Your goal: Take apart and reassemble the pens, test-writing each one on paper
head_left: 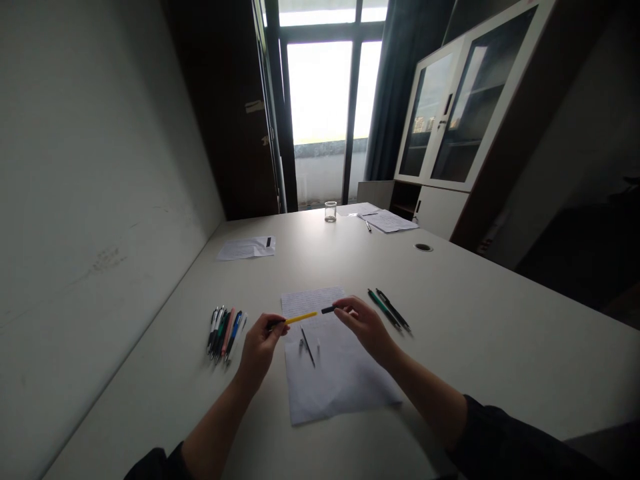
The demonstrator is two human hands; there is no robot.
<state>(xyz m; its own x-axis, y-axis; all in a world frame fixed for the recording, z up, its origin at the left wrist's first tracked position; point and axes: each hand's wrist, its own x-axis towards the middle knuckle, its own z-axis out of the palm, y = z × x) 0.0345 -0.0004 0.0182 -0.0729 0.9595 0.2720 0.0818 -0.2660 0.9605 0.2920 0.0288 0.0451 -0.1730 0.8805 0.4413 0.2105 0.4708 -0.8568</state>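
Above a sheet of paper (pixel 340 380), my left hand (pixel 261 343) pinches a yellow pen barrel (pixel 301 318) that points right. My right hand (pixel 364 325) grips a short dark pen part (pixel 328 309), its free end facing the barrel's tip across a small gap. On the paper below lie a thin dark refill (pixel 308 347) and a couple of small pen pieces (pixel 301 345), too small to make out fully. A small clear piece (pixel 319 345) lies just right of the refill.
Several pens (pixel 223 333) lie in a row at the left. Two dark pens (pixel 390 310) rest at the right. Farther back are a glass jar (pixel 331 212), papers (pixel 389 221), a left-hand sheet (pixel 247 248) and a round desk hole (pixel 423 247). A wall (pixel 115 220) borders the left edge.
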